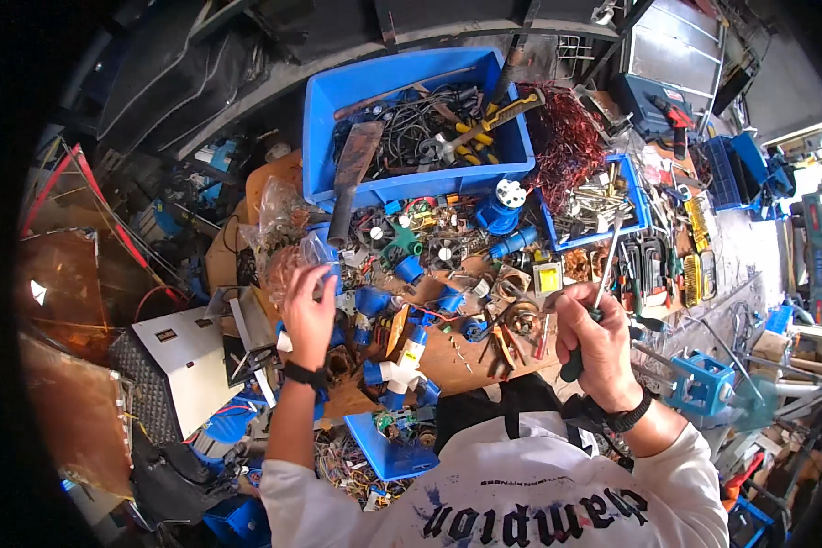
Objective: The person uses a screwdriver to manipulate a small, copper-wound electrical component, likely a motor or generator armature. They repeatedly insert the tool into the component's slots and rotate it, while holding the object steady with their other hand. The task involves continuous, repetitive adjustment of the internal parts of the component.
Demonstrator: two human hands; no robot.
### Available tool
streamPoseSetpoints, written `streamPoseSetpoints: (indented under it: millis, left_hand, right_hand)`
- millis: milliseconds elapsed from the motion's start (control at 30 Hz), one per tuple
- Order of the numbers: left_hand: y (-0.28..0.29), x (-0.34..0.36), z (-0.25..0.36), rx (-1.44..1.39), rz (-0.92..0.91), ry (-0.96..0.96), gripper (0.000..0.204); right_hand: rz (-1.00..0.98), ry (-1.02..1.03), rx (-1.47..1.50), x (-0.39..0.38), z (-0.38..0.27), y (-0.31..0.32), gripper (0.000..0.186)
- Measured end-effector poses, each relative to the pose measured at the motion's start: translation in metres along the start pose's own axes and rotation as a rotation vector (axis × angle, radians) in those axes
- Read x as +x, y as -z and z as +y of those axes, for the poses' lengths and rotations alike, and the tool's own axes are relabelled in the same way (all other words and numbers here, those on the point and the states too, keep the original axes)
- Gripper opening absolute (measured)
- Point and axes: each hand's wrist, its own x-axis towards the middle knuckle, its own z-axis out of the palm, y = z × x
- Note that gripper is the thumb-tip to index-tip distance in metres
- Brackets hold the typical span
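Note:
My right hand (pixel 595 340) is wrapped round a screwdriver (pixel 607 269); its dark green handle shows below my fist and its long metal shaft points up and away. On the left, my left hand (pixel 309 306) hovers by a crumpled clear plastic bag (pixel 283 219), fingers loosely curled and apart, with nothing plainly between them. Blue plug-like fittings (pixel 372 301) and a white-and-blue connector piece (pixel 404 365) lie on the wooden bench between my hands. Pliers (pixel 500 352) with orange handles lie near my right hand.
A large blue bin (pixel 420 187) of cables and tools stands at the back, a cleaver-like blade (pixel 356 155) leaning across its edge. Beside it sit a tangle of red wire (pixel 562 128) and a blue tray (pixel 644 215) of metal parts. A blue vise-like block (pixel 701 384) stands at right.

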Motion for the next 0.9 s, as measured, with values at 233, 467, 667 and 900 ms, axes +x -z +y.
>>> streamPoseSetpoints:
  millis: [233,467,667,900]
  left_hand:
    - [0.047,-0.077,0.215,-0.332,0.174,-0.362,0.030]
    - [0.034,-0.132,0.306,-0.226,0.366,-0.351,0.029]
    - [0.030,-0.158,0.352,-0.380,0.406,-0.234,0.017]
    - [0.025,-0.172,0.382,-0.514,0.386,-0.173,0.010]
  right_hand:
    - [-0.241,0.035,0.086,-0.040,-0.016,0.017,0.011]
    - [-0.310,0.294,0.020,-0.086,-0.035,0.050,0.008]
    - [-0.320,0.556,-0.044,-0.109,-0.038,0.082,0.011]
    - [-0.398,0.647,-0.010,-0.121,-0.052,0.110,0.012]
